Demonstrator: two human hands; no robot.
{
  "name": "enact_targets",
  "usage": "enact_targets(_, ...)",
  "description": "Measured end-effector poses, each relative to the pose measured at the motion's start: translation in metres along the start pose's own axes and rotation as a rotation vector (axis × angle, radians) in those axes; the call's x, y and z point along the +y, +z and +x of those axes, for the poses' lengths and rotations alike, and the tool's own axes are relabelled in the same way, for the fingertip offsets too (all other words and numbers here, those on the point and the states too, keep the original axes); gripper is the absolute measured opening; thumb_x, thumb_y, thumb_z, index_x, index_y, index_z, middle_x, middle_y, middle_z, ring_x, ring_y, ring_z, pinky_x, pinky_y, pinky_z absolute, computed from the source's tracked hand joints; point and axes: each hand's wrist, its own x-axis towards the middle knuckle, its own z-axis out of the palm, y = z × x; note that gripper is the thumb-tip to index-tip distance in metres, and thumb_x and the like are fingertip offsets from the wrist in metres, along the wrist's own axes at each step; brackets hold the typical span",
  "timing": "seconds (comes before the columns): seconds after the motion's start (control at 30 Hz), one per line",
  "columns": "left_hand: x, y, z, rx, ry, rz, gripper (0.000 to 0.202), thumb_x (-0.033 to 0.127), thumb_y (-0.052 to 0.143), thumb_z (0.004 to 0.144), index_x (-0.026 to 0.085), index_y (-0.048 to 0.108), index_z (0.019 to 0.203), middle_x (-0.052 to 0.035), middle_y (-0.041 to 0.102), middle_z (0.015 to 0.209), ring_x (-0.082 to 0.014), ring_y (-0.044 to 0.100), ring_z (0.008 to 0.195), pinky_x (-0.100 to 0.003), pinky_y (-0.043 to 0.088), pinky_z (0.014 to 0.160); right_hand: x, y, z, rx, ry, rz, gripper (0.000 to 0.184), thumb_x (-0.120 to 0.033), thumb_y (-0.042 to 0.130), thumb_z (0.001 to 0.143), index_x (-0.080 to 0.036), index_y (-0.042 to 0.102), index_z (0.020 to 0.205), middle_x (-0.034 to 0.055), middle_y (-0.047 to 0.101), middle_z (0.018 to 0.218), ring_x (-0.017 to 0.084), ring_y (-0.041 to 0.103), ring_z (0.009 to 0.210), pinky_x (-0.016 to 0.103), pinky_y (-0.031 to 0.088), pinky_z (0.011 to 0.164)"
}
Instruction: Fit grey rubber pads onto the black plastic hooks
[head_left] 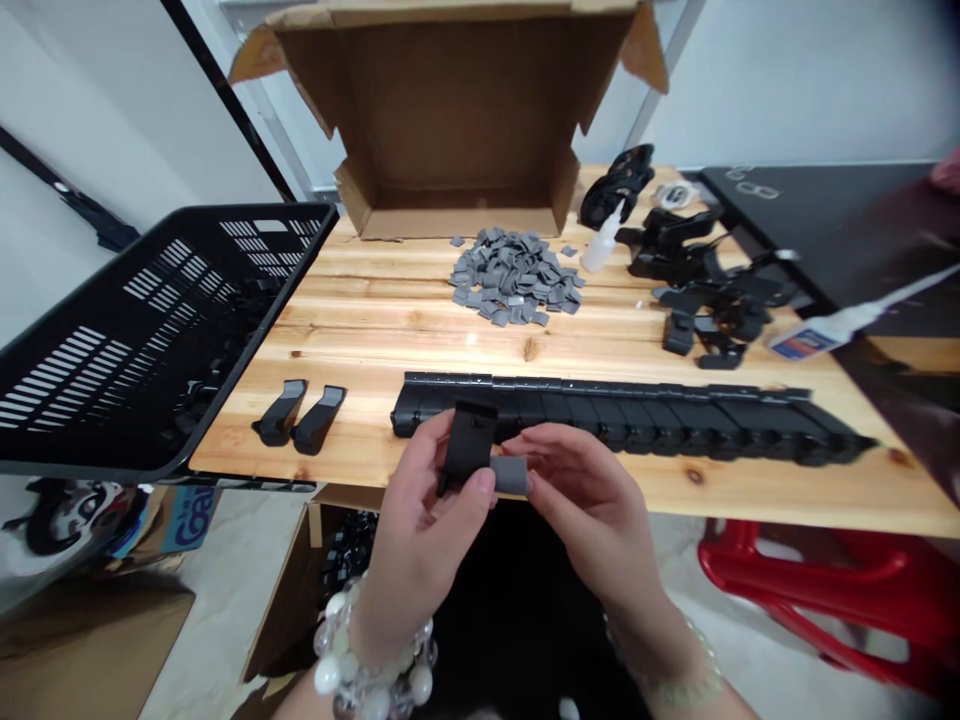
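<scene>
At the table's front edge, my left hand (424, 525) is closed around a black plastic part (470, 440). My right hand (592, 505) pinches the right end of a small grey pad (509, 475). The pad's left end meets the black part beside my left thumb; whether it is stuck on I cannot tell. Just beyond my hands lies a long row of similar black parts (645, 415), side by side. To the left are two black clip-like pieces (280, 412) with grey pads on their upper ends. Farther back is a heap of loose grey pads (516, 278).
A black slotted basket (161, 330) stands at left, with dark parts inside. An open cardboard box (457, 110) is at the back. At right are a white nozzle bottle (602, 240), jumbled black parts (705, 270) and a glue bottle (817, 333). Below is a red stool (802, 570).
</scene>
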Motion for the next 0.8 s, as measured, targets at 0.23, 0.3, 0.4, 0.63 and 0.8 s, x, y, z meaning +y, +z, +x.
enact_targets(0.23, 0.0, 0.004, 0.0, 0.003, -0.018, -0.019, 0.032, 0.026, 0.065, 0.092, 0.026, 0.056, 0.123, 0.0009, 0.066, 0.095, -0.0072, 0.063, 0.074, -0.015, 0.053, 0.069, 0.0, -0.002, -0.003, -0.026, -0.089, -0.079, 0.038, -0.006, 0.062, 0.088, -0.031, 0.063, 0.116, 0.0012, 0.067, 0.113, 0.013, 0.066, 0.102, 0.025, 0.057, 0.085)
enact_targets(0.3, 0.0, 0.004, 0.001, 0.015, -0.018, 0.002, 0.031, 0.027, 0.065, 0.092, 0.026, 0.056, 0.122, 0.0, 0.067, 0.1, -0.0085, 0.065, 0.079, -0.015, 0.053, 0.069, 0.0, -0.004, -0.003, -0.051, -0.25, -0.294, 0.04, -0.002, 0.061, 0.086, -0.029, 0.065, 0.115, 0.0034, 0.064, 0.118, 0.015, 0.061, 0.108, 0.029, 0.055, 0.09)
enact_targets(0.4, 0.0, 0.005, 0.001, 0.036, -0.015, 0.078, 0.03, 0.029, 0.064, 0.092, 0.026, 0.057, 0.121, -0.0009, 0.067, 0.105, -0.0105, 0.067, 0.084, -0.016, 0.054, 0.07, -0.001, -0.006, -0.002, -0.04, -0.449, -0.518, 0.04, 0.002, 0.062, 0.084, -0.025, 0.068, 0.113, 0.0049, 0.065, 0.11, 0.015, 0.062, 0.1, 0.03, 0.055, 0.084)
enact_targets(0.63, 0.0, 0.006, -0.002, -0.026, 0.034, 0.23, 0.025, 0.027, 0.054, 0.098, 0.027, 0.055, 0.123, -0.0021, 0.069, 0.102, -0.0107, 0.066, 0.082, -0.018, 0.054, 0.073, -0.01, 0.0, 0.0, 0.256, -0.274, -0.405, 0.025, -0.004, 0.069, 0.082, -0.025, 0.069, 0.096, -0.0014, 0.07, 0.086, 0.013, 0.065, 0.077, 0.024, 0.055, 0.066)
enact_targets(0.8, -0.006, 0.006, -0.005, -0.044, 0.056, 0.283, 0.03, 0.027, 0.052, 0.098, 0.03, 0.052, 0.128, -0.0047, 0.064, 0.121, -0.0154, 0.066, 0.099, -0.023, 0.054, 0.079, -0.02, 0.005, 0.008, 0.24, -0.237, -0.394, 0.016, -0.008, 0.07, 0.082, -0.023, 0.069, 0.087, 0.0001, 0.07, 0.103, 0.015, 0.066, 0.099, 0.028, 0.055, 0.084)
